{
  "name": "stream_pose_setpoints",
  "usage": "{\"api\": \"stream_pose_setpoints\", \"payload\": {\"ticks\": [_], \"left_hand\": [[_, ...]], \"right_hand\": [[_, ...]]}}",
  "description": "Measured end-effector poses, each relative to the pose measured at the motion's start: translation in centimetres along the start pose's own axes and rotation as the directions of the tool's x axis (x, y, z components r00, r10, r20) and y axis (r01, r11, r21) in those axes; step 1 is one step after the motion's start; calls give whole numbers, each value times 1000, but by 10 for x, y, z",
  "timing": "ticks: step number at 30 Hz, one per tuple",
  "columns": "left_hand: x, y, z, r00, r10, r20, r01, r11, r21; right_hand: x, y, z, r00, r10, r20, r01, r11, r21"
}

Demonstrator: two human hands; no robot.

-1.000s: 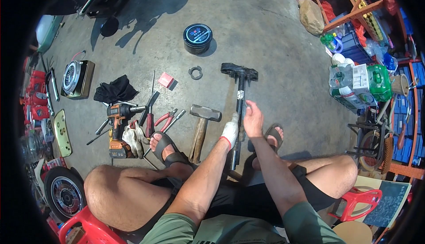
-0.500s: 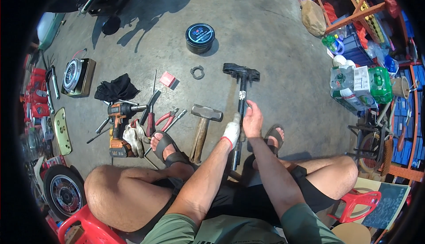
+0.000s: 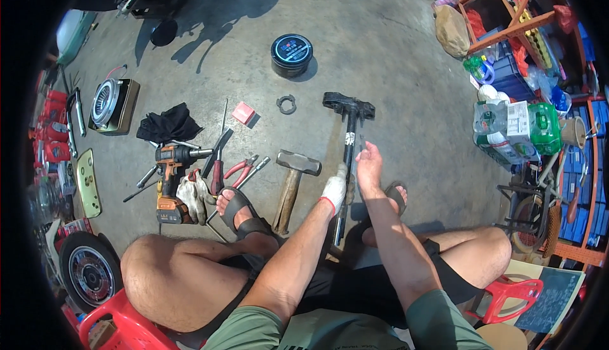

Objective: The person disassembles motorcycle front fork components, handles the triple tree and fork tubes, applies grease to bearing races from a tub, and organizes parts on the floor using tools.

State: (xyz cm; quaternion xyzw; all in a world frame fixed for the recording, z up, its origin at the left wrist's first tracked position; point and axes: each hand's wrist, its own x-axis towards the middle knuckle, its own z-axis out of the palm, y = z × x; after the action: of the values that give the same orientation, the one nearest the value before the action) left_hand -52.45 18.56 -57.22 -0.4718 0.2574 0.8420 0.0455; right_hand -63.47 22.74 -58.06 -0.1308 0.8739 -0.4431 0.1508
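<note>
A black steering stem point(image 3: 349, 139) with a wide fork yoke at its far end lies lengthwise in front of me, a white mark round its shaft. My left hand point(image 3: 335, 187), in a white work glove with a red cuff edge, is closed round the shaft's lower half. Just right of the shaft is my bare right hand point(image 3: 369, 167), palm partly up and fingers curled in. A thin dark sliver shows at its fingertips, too small to name. Left of the stem rests a sledgehammer point(image 3: 292, 188) with a wooden handle. A notched ring point(image 3: 286, 104) lies beyond.
Left on the concrete are an orange-black impact wrench point(image 3: 170, 182), a glove point(image 3: 193, 192), a black cloth point(image 3: 169, 123), red-handled pliers point(image 3: 242, 171) and a small red box point(image 3: 243, 113). A round black tub point(image 3: 292, 55) stands farther off. Packed bottles point(image 3: 544, 128) and shelving line the right.
My right hand has drawn slightly right, away from the shaft, and turned more palm-up with its fingers curled. My left hand keeps its hold on the stem.
</note>
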Motion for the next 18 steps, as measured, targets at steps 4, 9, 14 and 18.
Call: {"api": "stream_pose_setpoints", "payload": {"ticks": [4,9,14,18], "left_hand": [[-1,2,8,1000,-8,6,8,1000,-27],[0,0,-2,999,16,50,-11,995,-95],[-4,2,4,999,25,28,-23,995,-93],[0,-1,3,999,33,33,-30,996,-89]], "right_hand": [[21,5,-7,986,-10,165,39,983,-177],[20,-24,-7,992,-37,119,76,936,-343],[27,-35,-20,889,-349,296,451,778,-438],[29,-43,-23,821,-435,371,571,657,-493]]}}
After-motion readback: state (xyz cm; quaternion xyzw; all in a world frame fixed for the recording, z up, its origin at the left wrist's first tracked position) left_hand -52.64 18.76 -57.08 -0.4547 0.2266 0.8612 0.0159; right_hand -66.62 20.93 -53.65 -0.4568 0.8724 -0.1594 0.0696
